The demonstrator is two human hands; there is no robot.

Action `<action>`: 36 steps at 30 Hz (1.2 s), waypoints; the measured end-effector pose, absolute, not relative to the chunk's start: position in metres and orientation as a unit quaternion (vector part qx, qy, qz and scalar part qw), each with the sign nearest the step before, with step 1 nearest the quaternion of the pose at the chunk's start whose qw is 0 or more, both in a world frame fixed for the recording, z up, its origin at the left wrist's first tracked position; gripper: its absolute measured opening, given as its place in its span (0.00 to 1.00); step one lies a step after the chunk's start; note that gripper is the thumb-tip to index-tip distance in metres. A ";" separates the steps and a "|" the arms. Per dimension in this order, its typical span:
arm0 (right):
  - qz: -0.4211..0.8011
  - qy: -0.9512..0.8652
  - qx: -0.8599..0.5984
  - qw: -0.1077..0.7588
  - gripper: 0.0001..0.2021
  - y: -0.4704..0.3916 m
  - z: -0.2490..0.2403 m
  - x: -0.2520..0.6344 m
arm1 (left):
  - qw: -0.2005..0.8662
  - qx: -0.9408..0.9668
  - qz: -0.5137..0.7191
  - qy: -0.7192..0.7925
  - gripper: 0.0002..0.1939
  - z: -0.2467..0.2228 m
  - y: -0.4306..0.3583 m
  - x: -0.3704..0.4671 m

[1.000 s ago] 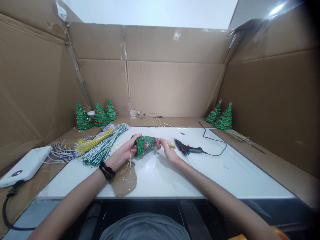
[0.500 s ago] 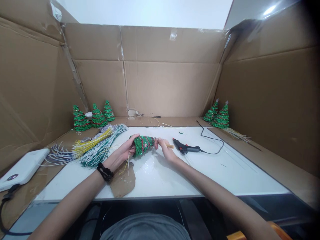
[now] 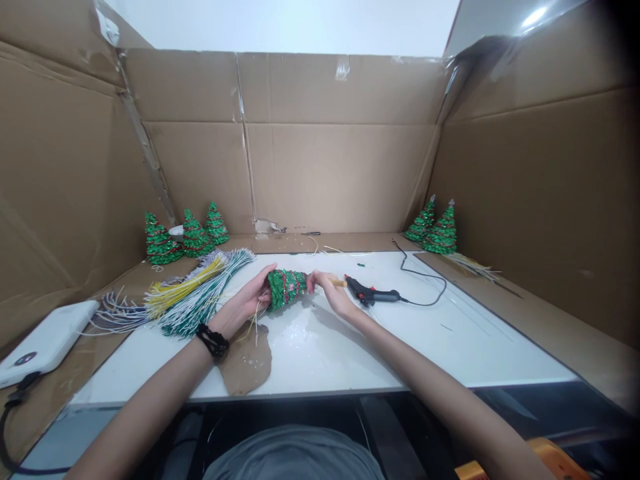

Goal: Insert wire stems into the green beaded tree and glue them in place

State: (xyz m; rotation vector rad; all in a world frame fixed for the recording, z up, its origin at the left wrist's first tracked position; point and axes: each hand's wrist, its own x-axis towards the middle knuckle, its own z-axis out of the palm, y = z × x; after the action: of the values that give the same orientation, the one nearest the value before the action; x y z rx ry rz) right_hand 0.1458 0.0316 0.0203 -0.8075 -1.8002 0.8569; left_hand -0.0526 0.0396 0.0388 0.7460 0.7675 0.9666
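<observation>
Left of the glue gun (image 3: 376, 295), the green tree (image 3: 289, 289) lies sideways, base gripped by the left hand (image 3: 258, 292); the right hand (image 3: 329, 289), holding a stick (image 3: 340, 283), seemingly touches the tree's tip.

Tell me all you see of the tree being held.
The little green tree is a glittery cone with red bands round it and a small pink patch on its side. It looks like tinsel, though that is uncertain. It is held sideways over the white tabletop, narrow end to the right. The left hand grips its wide base; the right hand, holding a yellow stick, is at the narrow end, hiding the tip.
</observation>
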 end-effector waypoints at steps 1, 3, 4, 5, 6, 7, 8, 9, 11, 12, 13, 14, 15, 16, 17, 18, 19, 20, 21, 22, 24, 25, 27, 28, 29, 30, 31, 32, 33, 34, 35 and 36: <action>0.345 -0.738 -0.334 0.475 0.22 0.031 0.022 0.146 | 0.753 0.342 0.440 0.349 0.16 0.038 0.041 -0.055; 0.335 -0.730 -0.341 0.488 0.22 0.030 0.025 0.147 | 0.755 0.344 0.435 0.349 0.15 0.036 0.043 -0.058; 0.330 -0.719 -0.345 0.505 0.23 0.029 0.026 0.149 | 0.755 0.346 0.431 0.352 0.14 0.036 0.044 -0.060; 0.321 -0.704 -0.350 0.528 0.23 0.029 0.029 0.151 | 0.754 0.351 0.427 0.355 0.14 0.036 0.043 -0.061; 0.308 -0.688 -0.357 0.552 0.24 0.030 0.031 0.154 | 0.752 0.358 0.423 0.357 0.13 0.037 0.042 -0.061; 0.289 -0.678 -0.367 0.567 0.23 0.032 0.033 0.157 | 0.748 0.367 0.420 0.359 0.13 0.038 0.041 -0.062; 0.266 -0.680 -0.381 0.568 0.22 0.034 0.035 0.160 | 0.743 0.376 0.418 0.363 0.13 0.040 0.040 -0.062; 0.234 -0.694 -0.401 0.550 0.21 0.036 0.036 0.164 | 0.737 0.384 0.418 0.367 0.13 0.041 0.039 -0.062; 0.144 -0.753 -0.453 0.454 0.17 0.041 0.037 0.171 | 0.726 0.396 0.417 0.377 0.12 0.042 0.038 -0.062; 0.095 -0.786 -0.476 0.382 0.14 0.044 0.036 0.174 | 0.721 0.404 0.415 0.380 0.11 0.042 0.038 -0.062; 0.051 -0.813 -0.492 0.307 0.10 0.046 0.035 0.176 | 0.717 0.414 0.410 0.383 0.11 0.042 0.038 -0.063; 0.017 -0.831 -0.502 0.238 0.07 0.049 0.033 0.179 | 0.712 0.427 0.403 0.386 0.12 0.041 0.039 -0.063; -0.005 -0.843 -0.506 0.183 0.08 0.051 0.031 0.180 | 0.706 0.440 0.395 0.390 0.12 0.040 0.040 -0.064; -0.016 -0.849 -0.507 0.144 0.11 0.053 0.028 0.182 | 0.699 0.453 0.387 0.396 0.13 0.040 0.041 -0.065; -0.023 -0.851 -0.511 0.120 0.14 0.055 0.026 0.184 | 0.691 0.464 0.379 0.404 0.14 0.039 0.041 -0.066; -0.029 -0.848 -0.518 0.106 0.15 0.056 0.025 0.185 | 0.684 0.474 0.369 0.413 0.15 0.039 0.041 -0.067; -0.033 -0.844 -0.527 0.097 0.16 0.057 0.023 0.187 | 0.676 0.484 0.360 0.423 0.15 0.040 0.040 -0.067; -0.037 -0.839 -0.536 0.091 0.16 0.058 0.022 0.188 | 0.667 0.496 0.351 0.432 0.16 0.040 0.039 -0.068; -0.036 -0.834 -0.543 0.085 0.16 0.059 0.022 0.190 | 0.657 0.510 0.341 0.438 0.17 0.041 0.039 -0.068; -0.031 -0.833 -0.546 0.081 0.16 0.058 0.021 0.191 | 0.646 0.525 0.332 0.442 0.18 0.042 0.038 -0.069; -0.015 -0.836 -0.543 0.077 0.16 0.057 0.022 0.193 | 0.626 0.553 0.322 0.446 0.20 0.045 0.036 -0.069; -0.007 -0.837 -0.542 0.076 0.17 0.057 0.023 0.194 | 0.617 0.563 0.317 0.448 0.21 0.046 0.035 -0.070; -0.007 -0.832 -0.548 0.087 0.19 0.060 0.028 0.195 | 0.599 0.583 0.307 0.455 0.23 0.049 0.035 -0.071; -0.016 -0.822 -0.562 0.096 0.20 0.064 0.030 0.197 | 0.584 0.596 0.299 0.462 0.25 0.051 0.035 -0.073; -0.027 -0.807 -0.581 0.104 0.20 0.071 0.033 0.198 | 0.564 0.611 0.285 0.476 0.26 0.053 0.035 -0.074; -0.037 -0.788 -0.605 0.110 0.20 0.080 0.036 0.200 | 0.539 0.626 0.269 0.495 0.27 0.055 0.035 -0.076; -0.045 -0.764 -0.635 0.104 0.19 0.091 0.039 0.203 | 0.507 0.642 0.250 0.518 0.27 0.056 0.036 -0.078; -0.047 -0.748 -0.655 0.095 0.19 0.103 0.041 0.206 | 0.467 0.660 0.233 0.540 0.28 0.057 0.037 -0.079; -0.046 -0.738 -0.668 0.086 0.18 0.117 0.042 0.210 | 0.419 0.679 0.221 0.561 0.28 0.058 0.037 -0.081; -0.042 -0.729 -0.679 0.075 0.17 0.130 0.042 0.214 | 0.366 0.699 0.214 0.576 0.29 0.059 0.037 -0.082; -0.034 -0.725 -0.685 0.064 0.16 0.143 0.041 0.218 | 0.306 0.720 0.214 0.585 0.30 0.060 0.036 -0.082; -0.027 -0.726 -0.685 0.055 0.14 0.155 0.039 0.223 | 0.242 0.738 0.218 0.591 0.30 0.061 0.035 -0.082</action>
State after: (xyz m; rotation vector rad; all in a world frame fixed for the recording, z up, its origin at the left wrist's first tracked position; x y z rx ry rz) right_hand 0.2226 0.1549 0.0393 -2.0795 -2.2050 -0.0813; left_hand -0.0820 0.0348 0.0613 2.0185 1.6149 0.5950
